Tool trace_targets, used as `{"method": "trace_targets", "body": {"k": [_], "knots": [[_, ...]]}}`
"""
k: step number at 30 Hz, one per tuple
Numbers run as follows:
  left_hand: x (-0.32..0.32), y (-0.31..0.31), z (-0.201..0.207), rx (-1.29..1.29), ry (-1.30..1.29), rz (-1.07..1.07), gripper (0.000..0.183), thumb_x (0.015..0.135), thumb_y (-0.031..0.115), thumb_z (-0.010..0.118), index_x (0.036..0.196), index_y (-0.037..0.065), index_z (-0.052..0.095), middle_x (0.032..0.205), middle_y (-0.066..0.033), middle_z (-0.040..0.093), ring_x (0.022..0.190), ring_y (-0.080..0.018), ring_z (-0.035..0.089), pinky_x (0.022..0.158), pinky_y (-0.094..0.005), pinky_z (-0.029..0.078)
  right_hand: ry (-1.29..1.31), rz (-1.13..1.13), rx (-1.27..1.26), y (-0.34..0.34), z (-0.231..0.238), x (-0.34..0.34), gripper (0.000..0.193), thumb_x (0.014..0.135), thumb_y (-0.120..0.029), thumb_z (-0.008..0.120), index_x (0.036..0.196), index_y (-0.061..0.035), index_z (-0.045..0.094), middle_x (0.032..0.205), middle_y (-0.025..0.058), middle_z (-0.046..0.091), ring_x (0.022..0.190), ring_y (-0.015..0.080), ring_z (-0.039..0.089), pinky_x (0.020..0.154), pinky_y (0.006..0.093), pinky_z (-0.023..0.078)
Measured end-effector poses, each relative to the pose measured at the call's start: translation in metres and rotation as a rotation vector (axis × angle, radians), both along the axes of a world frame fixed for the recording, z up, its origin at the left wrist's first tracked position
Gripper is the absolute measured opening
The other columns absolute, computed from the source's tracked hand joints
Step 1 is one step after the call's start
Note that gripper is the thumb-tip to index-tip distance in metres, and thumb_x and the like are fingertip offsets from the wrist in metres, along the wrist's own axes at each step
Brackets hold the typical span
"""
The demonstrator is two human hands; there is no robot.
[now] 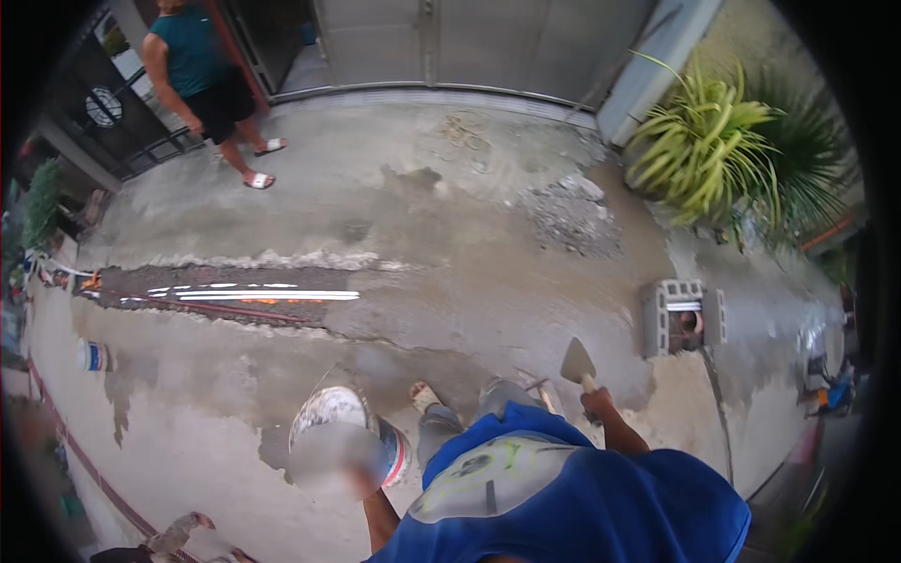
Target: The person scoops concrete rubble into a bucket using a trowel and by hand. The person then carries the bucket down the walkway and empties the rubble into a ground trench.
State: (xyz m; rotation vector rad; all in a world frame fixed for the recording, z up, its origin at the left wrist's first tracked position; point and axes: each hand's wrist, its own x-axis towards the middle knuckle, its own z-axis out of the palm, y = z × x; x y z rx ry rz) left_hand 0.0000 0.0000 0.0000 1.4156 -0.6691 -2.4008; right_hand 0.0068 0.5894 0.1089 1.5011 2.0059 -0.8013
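Observation:
My right hand (595,403) is closed around the handle of a pointed trowel (578,361), its flat metal blade directed away from me over the wet concrete. At the left, my left hand (364,480) reaches to the near side of a bucket (330,409) smeared with pale cement. A grey blur covers the fingers and part of the bucket, so their grip is hidden. Red and blue bands show on the bucket's side. Between my right hand and my legs, a wooden-handled tool (548,398) is partly visible.
A trench (235,310) with pale and reddish lengths runs along the left. Hollow blocks (657,319) surround an opening at the right. A rubble heap (572,218) lies beyond. Another person (202,75) stands far left. A small tub (92,356) and a leafy plant (699,150) flank the floor.

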Motion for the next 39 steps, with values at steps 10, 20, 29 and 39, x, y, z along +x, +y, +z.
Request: {"method": "trace_targets", "body": {"k": [10,20,29,39], "knots": [[-0.325,0.009,0.042,-0.442,-0.135,-0.234,0.033,0.069,0.006,0.066,0.096,-0.007,0.054,0.088,-0.0135,0.058,0.072,-0.0280,0.063,0.063,-0.0438,0.056,-0.104,0.055,0.029,-0.056,-0.067,-0.071,0.033,0.075,-0.021,0.065,0.090,0.0090,0.062,0.074,0.0181,0.067,0.061,0.0259,0.068,0.053,0.0379,0.054],[-0.598,0.132,0.042,-0.356,0.004,-0.669,0.025,0.069,0.005,0.064,0.091,-0.006,0.058,0.087,-0.0128,0.061,0.077,-0.0267,0.062,0.073,-0.0448,0.054,-0.253,-0.230,-0.130,-0.026,-0.144,-0.297,0.034,0.080,-0.017,0.064,0.109,0.0006,0.059,0.083,0.0165,0.068,0.066,0.0248,0.068,0.053,0.0373,0.054],[-0.858,0.281,0.038,-0.270,-0.069,-0.838,0.028,0.073,0.012,0.064,0.097,-0.003,0.057,0.098,-0.0130,0.058,0.088,-0.0278,0.060,0.076,-0.0443,0.053,-0.046,-0.140,0.049,0.057,-0.117,-0.560,0.044,0.076,-0.027,0.059,0.100,0.0096,0.054,0.082,0.0252,0.067,0.070,0.0350,0.069,0.064,0.0418,0.056],[-1.063,0.369,0.032,-0.340,0.014,-0.928,0.021,0.073,0.012,0.064,0.086,-0.003,0.057,0.093,-0.0124,0.058,0.084,-0.0278,0.061,0.076,-0.0481,0.053,0.166,-0.282,-0.042,0.108,-0.069,-0.744,0.047,0.082,-0.037,0.057,0.102,0.0064,0.053,0.082,0.0261,0.066,0.075,0.0393,0.067,0.070,0.0461,0.055]]}}
